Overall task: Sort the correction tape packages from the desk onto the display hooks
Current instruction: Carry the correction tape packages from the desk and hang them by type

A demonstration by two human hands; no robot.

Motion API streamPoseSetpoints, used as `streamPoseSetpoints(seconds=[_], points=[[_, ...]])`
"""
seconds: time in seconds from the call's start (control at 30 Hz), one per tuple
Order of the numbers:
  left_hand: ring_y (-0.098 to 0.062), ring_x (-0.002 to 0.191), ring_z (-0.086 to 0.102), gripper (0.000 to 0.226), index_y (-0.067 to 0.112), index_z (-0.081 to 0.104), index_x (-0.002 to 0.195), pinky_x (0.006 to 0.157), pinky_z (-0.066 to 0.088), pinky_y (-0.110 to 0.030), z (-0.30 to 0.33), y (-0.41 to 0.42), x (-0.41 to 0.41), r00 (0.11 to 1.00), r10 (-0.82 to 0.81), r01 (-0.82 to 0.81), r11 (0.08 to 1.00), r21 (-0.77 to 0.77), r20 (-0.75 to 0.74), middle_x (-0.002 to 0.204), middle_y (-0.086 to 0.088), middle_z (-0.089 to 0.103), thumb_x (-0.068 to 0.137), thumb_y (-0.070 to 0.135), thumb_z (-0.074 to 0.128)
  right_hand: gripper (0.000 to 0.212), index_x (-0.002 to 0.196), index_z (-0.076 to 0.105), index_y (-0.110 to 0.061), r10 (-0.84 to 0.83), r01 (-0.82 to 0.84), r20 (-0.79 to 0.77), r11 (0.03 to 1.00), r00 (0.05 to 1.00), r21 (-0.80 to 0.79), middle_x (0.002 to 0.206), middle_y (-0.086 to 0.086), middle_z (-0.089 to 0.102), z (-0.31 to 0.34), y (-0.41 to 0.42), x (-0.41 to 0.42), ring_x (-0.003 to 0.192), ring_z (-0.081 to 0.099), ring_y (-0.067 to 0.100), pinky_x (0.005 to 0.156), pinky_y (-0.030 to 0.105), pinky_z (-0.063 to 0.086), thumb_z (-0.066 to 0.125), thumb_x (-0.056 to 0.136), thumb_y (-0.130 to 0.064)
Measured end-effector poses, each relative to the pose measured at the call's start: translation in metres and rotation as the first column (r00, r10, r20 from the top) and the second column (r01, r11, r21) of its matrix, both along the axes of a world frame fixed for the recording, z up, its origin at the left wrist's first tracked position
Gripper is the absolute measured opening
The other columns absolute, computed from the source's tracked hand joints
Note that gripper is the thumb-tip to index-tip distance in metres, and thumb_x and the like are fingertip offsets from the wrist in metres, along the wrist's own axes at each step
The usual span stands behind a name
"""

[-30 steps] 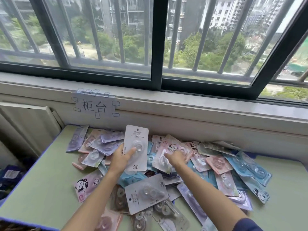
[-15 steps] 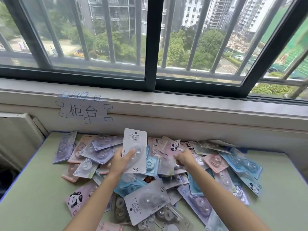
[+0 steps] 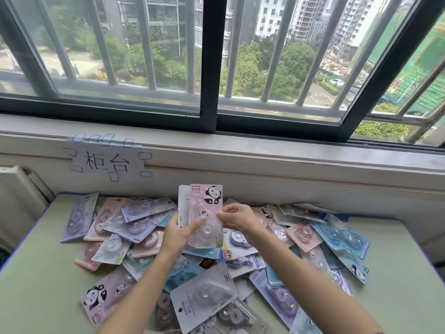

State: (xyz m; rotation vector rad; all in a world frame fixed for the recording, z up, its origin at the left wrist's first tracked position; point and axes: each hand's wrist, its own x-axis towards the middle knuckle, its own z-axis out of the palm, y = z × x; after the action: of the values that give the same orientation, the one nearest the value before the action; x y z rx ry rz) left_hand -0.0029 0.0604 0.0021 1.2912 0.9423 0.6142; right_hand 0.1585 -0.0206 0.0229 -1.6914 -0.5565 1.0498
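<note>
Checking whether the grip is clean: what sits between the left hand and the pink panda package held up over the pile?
In the head view, a white package sits behind the pink panda package, stacked against it in the left hand.

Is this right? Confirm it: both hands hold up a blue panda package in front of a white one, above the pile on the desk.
Not quite. The head view shows the front package is pink, not blue. The rest stands: the left hand and right hand hold it in front of a white package, above the pile on the desk.
</note>
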Motion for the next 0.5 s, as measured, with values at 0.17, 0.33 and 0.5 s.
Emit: streamPoseSetpoints(seconds=[0.17, 0.33, 0.5], points=[[-0.013, 0.084, 0.068, 0.030, 0.014, 0.063, 0.105, 0.058, 0.051, -0.013, 0.002, 0.005, -0.018, 0.995, 0.094, -0.093, 0.995, 0.017, -0.042, 0.095, 0.000, 0.072, 0.080, 0.017, 0.080, 0.030, 0.114, 0.063, -0.004, 0.095, 0.021, 0.483, 0.973, 0.871, -0.231, 0.112, 0.009, 0.066, -0.021, 0.010, 0.032, 0.103, 0.061, 0.023, 0.090, 0.032, 0.045, 0.066, 0.088, -0.019], [-0.016, 0.089, 0.069, 0.037, 0.012, 0.066, 0.110, 0.058, 0.050, -0.016, -0.001, 0.000, -0.032, 0.982, 0.171, -0.167, 0.985, 0.049, -0.084, 0.097, 0.001, 0.073, 0.077, 0.019, 0.081, 0.060, 0.130, 0.043, 0.000, 0.362, 0.050, 0.579, 0.817, 0.730, -0.575, 0.133, 0.020, 0.052, -0.049, -0.001, 0.074, 0.123, 0.049, 0.034, 0.096, 0.035, 0.040, 0.067, 0.087, -0.035], [-0.017, 0.089, 0.070, 0.041, 0.009, 0.067, 0.112, 0.066, 0.052, -0.021, -0.002, -0.014, -0.037, 0.976, 0.192, -0.184, 0.980, 0.077, -0.104, 0.099, -0.002, 0.074, 0.076, 0.020, 0.082, 0.044, 0.122, 0.046, -0.001, 0.462, 0.070, 0.671, 0.793, 0.580, -0.605, 0.129, 0.023, 0.051, -0.062, -0.016, 0.078, 0.122, 0.046, 0.037, 0.097, 0.037, 0.038, 0.058, 0.090, -0.028]])
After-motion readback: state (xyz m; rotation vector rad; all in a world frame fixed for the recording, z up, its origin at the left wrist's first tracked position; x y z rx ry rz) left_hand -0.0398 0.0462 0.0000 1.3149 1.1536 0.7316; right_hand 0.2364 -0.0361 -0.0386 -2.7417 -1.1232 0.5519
